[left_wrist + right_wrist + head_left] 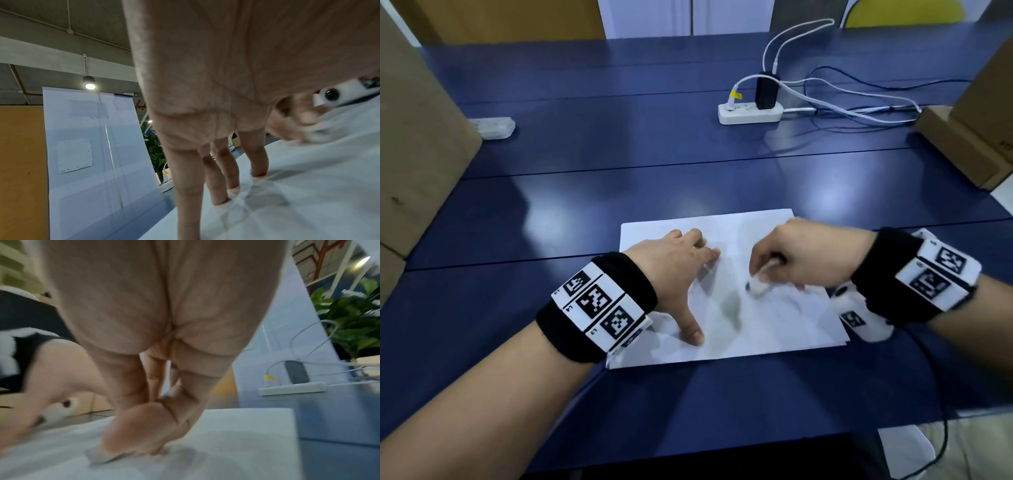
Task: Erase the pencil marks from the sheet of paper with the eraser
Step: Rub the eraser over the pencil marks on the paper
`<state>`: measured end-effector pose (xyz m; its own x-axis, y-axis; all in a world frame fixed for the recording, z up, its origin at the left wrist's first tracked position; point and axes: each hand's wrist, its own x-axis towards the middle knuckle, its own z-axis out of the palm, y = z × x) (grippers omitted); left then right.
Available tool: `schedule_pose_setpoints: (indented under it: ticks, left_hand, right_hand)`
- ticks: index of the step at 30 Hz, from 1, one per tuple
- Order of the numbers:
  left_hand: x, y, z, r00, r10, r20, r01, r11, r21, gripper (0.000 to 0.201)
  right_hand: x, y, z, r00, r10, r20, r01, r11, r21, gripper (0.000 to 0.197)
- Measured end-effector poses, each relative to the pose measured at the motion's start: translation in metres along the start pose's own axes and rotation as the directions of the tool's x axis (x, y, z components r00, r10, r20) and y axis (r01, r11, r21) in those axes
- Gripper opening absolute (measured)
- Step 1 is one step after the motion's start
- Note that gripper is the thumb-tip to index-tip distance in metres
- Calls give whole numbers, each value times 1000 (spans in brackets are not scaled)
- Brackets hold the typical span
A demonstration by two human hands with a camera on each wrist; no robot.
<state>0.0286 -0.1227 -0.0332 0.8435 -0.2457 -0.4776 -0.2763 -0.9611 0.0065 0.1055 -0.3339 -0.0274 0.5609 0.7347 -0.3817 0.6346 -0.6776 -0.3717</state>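
A white sheet of paper point(774, 329) lies on the blue table near its front edge. My left hand point(674, 267) rests on the sheet's left part with fingers point(224, 170) spread straight and fingertips pressing down. My right hand point(787, 257) pinches a small white eraser point(758, 286) with a dark tip, and its end touches the paper near the middle. The eraser point(96, 457) shows blurred under the curled fingers point(148, 423) in the right wrist view. I cannot make out pencil marks; only grey shadows lie on the sheet point(236, 443).
A white power strip point(750, 113) with a black adapter and several cables sits at the back right. Cardboard boxes point(972, 137) stand along the right edge and at the left point(417, 144). A small white object point(493, 127) lies at the back left.
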Motion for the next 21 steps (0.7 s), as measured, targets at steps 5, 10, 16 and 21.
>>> schedule_pose_setpoints:
  ticks: [5, 10, 16, 21]
  left_hand:
    - [0, -1, 0, 1000, -6, 4, 6, 1000, -1, 132]
    - [2, 1, -1, 1000, -8, 17, 8, 1000, 1, 133]
    - [1, 0, -2, 1000, -11, 13, 11, 1000, -5, 132]
    - [1, 1, -2, 1000, -14, 23, 13, 1000, 4, 134]
  right_hand:
    - [-2, 5, -2, 1000, 5, -22, -5, 1000, 5, 10]
    - [-13, -7, 9, 988, -69, 137, 60, 996, 65, 6]
    - [1, 15, 0, 996, 16, -88, -14, 1000, 25, 6]
    - [-13, -5, 11, 984, -93, 152, 84, 994, 68, 3]
